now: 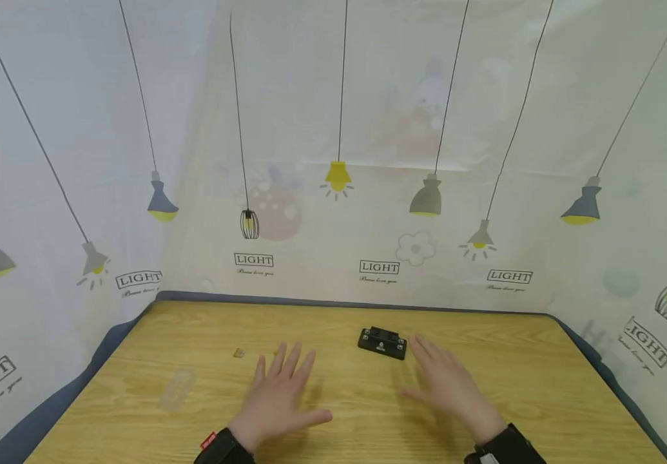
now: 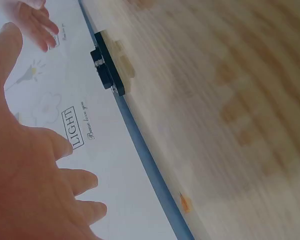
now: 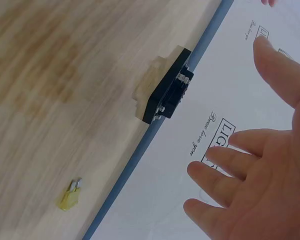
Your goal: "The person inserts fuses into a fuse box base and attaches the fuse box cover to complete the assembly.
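Above the wooden table, my left hand (image 1: 278, 399) is held with its fingers straight and spread, and nothing is in it. My right hand (image 1: 455, 386) is also extended and holds nothing. Its fingertips appear close beside a flat black device (image 1: 382, 343) with a raised block and small silvery parts; the right wrist view shows a gap between them. Left of the device lies a small brownish-gold piece (image 1: 239, 352); another small piece is partly hidden behind my left fingers. The right wrist view shows a small yellow piece (image 3: 70, 197) with two silvery prongs on the table.
A translucent patch (image 1: 176, 390) lies on the left part of the wooden table (image 1: 321, 322). Blue edging runs round the tabletop. White sheeting (image 1: 310, 96) printed with hanging lamps stands behind the table and along both sides.
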`<state>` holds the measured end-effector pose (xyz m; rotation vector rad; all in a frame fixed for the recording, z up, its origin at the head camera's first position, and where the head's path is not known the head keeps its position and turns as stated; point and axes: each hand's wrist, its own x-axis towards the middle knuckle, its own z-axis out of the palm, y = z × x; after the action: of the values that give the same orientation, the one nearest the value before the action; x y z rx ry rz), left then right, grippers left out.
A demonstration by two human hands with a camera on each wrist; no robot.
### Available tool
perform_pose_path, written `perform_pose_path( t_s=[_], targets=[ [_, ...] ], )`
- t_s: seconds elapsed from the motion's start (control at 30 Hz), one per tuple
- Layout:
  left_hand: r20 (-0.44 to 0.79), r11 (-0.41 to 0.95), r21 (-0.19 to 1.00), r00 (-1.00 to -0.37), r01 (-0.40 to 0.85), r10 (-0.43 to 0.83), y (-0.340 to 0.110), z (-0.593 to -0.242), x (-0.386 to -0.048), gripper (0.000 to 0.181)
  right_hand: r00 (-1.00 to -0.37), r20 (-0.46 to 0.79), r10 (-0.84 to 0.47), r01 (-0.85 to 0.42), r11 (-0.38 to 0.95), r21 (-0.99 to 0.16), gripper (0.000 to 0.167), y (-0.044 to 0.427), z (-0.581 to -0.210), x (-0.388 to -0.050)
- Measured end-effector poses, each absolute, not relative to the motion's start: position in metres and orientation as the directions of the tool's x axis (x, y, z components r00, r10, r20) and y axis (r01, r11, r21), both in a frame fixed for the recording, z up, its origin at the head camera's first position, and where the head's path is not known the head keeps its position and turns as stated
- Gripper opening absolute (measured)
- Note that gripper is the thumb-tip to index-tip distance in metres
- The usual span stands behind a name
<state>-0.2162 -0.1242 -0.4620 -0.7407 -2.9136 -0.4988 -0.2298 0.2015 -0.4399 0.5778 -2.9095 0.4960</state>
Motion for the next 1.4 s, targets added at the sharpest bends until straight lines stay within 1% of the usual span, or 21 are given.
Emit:
perform_pose_path(
  t_s=[0.2, 0.47, 0.6, 0.77, 0.97, 1.2, 1.4],
  targets=[
    [0.169, 0.813, 0.290, -0.863, 0.504, 0.475, -0.116, -0.456, -0.224, 0.101, -0.930, 0.175, -0.325, -0.364, 0.880, -0.303, 0.090, 0.200, -0.435, -0.242],
    [0.171, 0.833, 0.231, -0.864, 0.502, 0.473, -0.102, -0.458, -0.240, 0.104, -0.951, 0.150, -0.269, -0.305, 0.892, -0.333, 0.083, 0.199, -0.440, -0.262],
    [0.175, 0.828, 0.222, -0.857, 0.515, 0.486, -0.096, -0.458, -0.248, 0.102, -0.960, 0.125, -0.253, -0.280, 0.899, -0.337, 0.081, 0.198, -0.444, -0.271],
    [0.151, 0.832, 0.228, -0.863, 0.505, 0.483, -0.088, -0.457, -0.255, 0.102, -0.967, 0.075, -0.244, -0.255, 0.909, -0.330, 0.080, 0.196, -0.450, -0.282],
    [0.123, 0.832, 0.251, -0.868, 0.495, 0.480, -0.079, -0.459, -0.262, 0.103, -0.980, 0.014, -0.198, -0.190, 0.919, -0.345, 0.075, 0.192, -0.458, -0.295],
    [0.109, 0.817, 0.273, -0.860, 0.508, 0.499, -0.071, -0.461, -0.271, 0.102, -0.985, 0.004, -0.173, -0.164, 0.924, -0.344, 0.065, 0.183, -0.460, -0.308],
    [0.096, 0.831, 0.255, -0.868, 0.494, 0.487, -0.065, -0.461, -0.276, 0.102, -0.984, -0.012, -0.175, -0.162, 0.936, -0.313, 0.057, 0.177, -0.457, -0.312]
  ],
)
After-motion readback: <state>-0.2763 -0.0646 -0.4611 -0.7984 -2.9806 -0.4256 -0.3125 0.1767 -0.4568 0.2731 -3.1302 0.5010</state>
